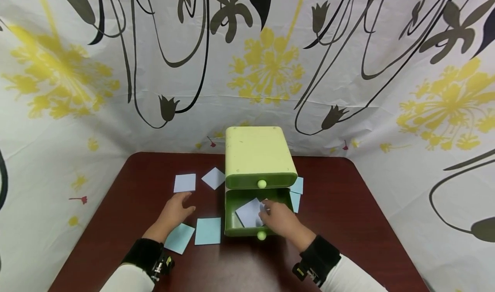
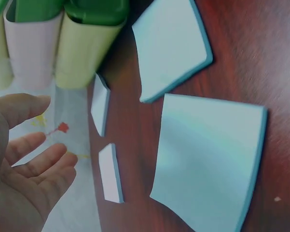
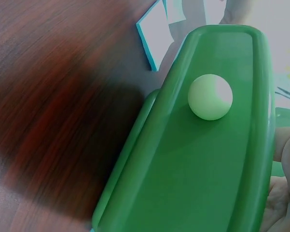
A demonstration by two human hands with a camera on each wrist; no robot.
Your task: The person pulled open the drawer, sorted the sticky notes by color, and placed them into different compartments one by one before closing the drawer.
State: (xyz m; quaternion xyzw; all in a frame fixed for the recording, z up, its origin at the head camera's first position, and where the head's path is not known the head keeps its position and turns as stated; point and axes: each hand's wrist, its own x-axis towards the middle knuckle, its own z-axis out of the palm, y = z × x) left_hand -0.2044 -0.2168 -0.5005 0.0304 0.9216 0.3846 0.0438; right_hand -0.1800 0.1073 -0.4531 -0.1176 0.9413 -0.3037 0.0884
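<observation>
Head view shows me my right hand (image 1: 279, 220) inside the open bottom drawer (image 1: 230, 223) of the little green cabinet (image 1: 257, 154), fingers curled round a blue paper square (image 1: 249, 212). So one square is in the drawer. My left hand (image 1: 175, 210) rests on the table (image 1: 348, 206) with fingers loose, holding nothing. Two squares (image 1: 209, 231) lie just beside it, two more (image 1: 184, 182) lie past its fingertips, and some peek out beyond my right hand. I think most squares are left to put away.
</observation>
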